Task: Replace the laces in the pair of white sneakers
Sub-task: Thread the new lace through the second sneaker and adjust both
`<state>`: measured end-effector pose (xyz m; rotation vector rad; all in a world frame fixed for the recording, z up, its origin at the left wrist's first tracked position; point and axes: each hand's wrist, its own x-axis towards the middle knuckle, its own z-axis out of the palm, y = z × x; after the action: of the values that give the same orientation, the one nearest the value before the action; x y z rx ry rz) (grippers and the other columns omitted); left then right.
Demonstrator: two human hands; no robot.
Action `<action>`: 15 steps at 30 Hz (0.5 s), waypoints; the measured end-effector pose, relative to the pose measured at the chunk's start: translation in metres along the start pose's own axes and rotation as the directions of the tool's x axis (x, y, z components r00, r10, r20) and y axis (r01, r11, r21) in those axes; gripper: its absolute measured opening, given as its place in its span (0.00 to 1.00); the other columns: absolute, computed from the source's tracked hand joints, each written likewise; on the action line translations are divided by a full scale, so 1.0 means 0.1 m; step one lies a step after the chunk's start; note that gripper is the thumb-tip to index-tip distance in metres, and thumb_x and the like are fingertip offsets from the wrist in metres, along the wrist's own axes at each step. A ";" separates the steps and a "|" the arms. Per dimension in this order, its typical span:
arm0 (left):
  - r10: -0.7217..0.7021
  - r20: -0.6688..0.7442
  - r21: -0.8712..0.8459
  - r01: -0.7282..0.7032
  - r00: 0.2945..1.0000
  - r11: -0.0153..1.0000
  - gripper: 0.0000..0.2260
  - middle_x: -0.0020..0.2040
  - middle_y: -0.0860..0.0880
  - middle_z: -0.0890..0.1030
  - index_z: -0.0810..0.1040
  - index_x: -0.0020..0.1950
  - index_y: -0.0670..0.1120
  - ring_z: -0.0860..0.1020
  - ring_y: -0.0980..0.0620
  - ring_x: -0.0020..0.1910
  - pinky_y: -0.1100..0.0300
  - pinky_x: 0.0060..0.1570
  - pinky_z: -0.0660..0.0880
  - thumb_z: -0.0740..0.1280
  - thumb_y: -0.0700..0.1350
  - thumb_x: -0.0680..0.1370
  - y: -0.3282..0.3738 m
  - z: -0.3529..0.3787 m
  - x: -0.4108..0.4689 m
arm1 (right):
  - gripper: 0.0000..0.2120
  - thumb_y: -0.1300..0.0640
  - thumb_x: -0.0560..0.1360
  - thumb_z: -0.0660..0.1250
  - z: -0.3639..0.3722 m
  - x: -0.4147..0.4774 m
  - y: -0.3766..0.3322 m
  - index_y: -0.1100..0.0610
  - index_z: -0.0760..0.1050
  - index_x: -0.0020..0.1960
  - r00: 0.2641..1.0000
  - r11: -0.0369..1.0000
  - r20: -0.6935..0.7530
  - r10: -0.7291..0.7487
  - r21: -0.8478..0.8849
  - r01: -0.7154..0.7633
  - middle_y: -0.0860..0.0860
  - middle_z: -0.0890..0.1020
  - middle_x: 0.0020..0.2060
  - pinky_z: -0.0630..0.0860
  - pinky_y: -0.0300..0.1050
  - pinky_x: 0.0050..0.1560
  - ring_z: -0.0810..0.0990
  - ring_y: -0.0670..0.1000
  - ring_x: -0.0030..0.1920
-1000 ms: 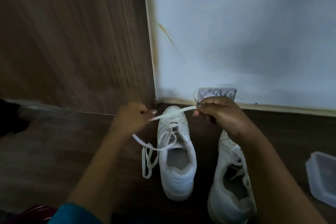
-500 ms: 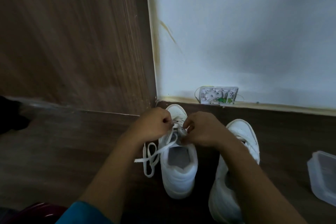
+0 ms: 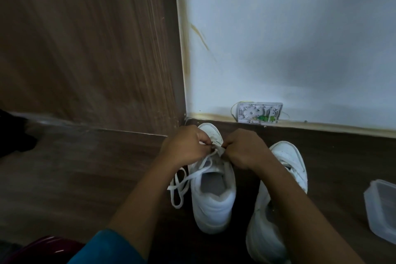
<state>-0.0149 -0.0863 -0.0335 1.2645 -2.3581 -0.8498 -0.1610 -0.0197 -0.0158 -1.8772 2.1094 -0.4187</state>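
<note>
Presently, left grip (image 3: 186,148) and right grip (image 3: 246,151) each pinch the lace (image 3: 182,180) over the sneaker (image 3: 214,206); lace judged soft, limp, light: hold near its tip.

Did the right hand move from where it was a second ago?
Yes. The right hand came down from in front of the wall box to the lace on the shoe by the corner.
</note>
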 end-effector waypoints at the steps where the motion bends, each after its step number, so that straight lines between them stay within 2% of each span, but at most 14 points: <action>1: -0.009 0.012 -0.011 0.009 1.000 1.000 0.04 0.35 0.53 0.83 0.84 0.38 0.54 0.81 0.53 0.39 0.54 0.44 0.78 0.71 0.51 0.68 0.01 0.01 -0.01 | 0.09 0.61 0.69 0.66 0.00 0.00 0.00 0.62 0.83 0.45 1.000 1.000 0.008 0.018 0.022 -0.018 0.58 0.83 0.43 0.72 0.40 0.39 0.81 0.57 0.45; 3: -0.023 0.003 -0.035 0.023 1.000 0.999 0.05 0.32 0.50 0.82 0.85 0.37 0.49 0.81 0.51 0.36 0.56 0.39 0.76 0.71 0.48 0.68 0.03 0.05 -0.03 | 0.07 0.62 0.68 0.67 -0.01 0.01 0.02 0.64 0.82 0.42 0.999 0.997 0.014 0.044 0.062 -0.045 0.59 0.83 0.40 0.73 0.41 0.38 0.81 0.57 0.43; 6: -0.042 -0.071 -0.102 0.035 0.997 0.994 0.07 0.30 0.44 0.80 0.83 0.33 0.45 0.78 0.48 0.31 0.54 0.34 0.73 0.70 0.48 0.66 0.05 0.13 -0.02 | 0.07 0.62 0.68 0.66 -0.02 -0.01 0.02 0.63 0.82 0.41 0.999 0.996 0.006 0.045 0.078 -0.045 0.59 0.81 0.37 0.69 0.40 0.34 0.79 0.56 0.39; 8: -0.066 -0.069 -0.164 0.054 0.995 0.985 0.08 0.29 0.41 0.77 0.81 0.29 0.44 0.73 0.50 0.28 0.56 0.32 0.69 0.71 0.42 0.69 0.04 0.17 -0.01 | 0.08 0.62 0.69 0.66 -0.03 -0.01 0.02 0.63 0.82 0.43 1.000 0.998 0.017 0.020 0.060 -0.021 0.59 0.82 0.39 0.69 0.41 0.36 0.76 0.53 0.38; 10: -0.093 -0.054 -0.218 0.079 0.994 0.973 0.10 0.28 0.42 0.76 0.80 0.28 0.45 0.72 0.52 0.29 0.57 0.33 0.67 0.71 0.39 0.70 0.02 0.19 -0.01 | 0.09 0.62 0.69 0.65 -0.03 -0.02 0.01 0.63 0.82 0.45 1.000 0.999 0.027 -0.001 0.051 0.000 0.60 0.82 0.41 0.70 0.41 0.38 0.76 0.53 0.38; 12: -0.126 -0.050 -0.300 0.105 0.991 0.948 0.08 0.30 0.41 0.79 0.82 0.31 0.44 0.74 0.51 0.31 0.57 0.34 0.70 0.72 0.38 0.70 0.02 0.20 -0.02 | 0.10 0.61 0.69 0.65 -0.03 -0.02 0.00 0.63 0.82 0.45 1.000 0.999 0.024 -0.015 0.044 0.014 0.60 0.82 0.42 0.71 0.42 0.40 0.78 0.56 0.41; 15: -0.228 0.000 -0.489 0.199 0.974 0.849 0.08 0.26 0.50 0.79 0.82 0.33 0.44 0.74 0.57 0.27 0.64 0.33 0.71 0.72 0.34 0.70 0.03 0.24 -0.04 | 0.09 0.61 0.69 0.65 -0.04 -0.02 -0.01 0.63 0.83 0.44 1.000 0.996 0.021 0.004 0.092 -0.006 0.58 0.81 0.37 0.71 0.42 0.39 0.77 0.54 0.38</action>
<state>-0.0278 -0.0729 -0.0501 1.3140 -1.8043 -1.3541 -0.1617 -0.0177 -0.0122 -1.8168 2.0450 -0.4840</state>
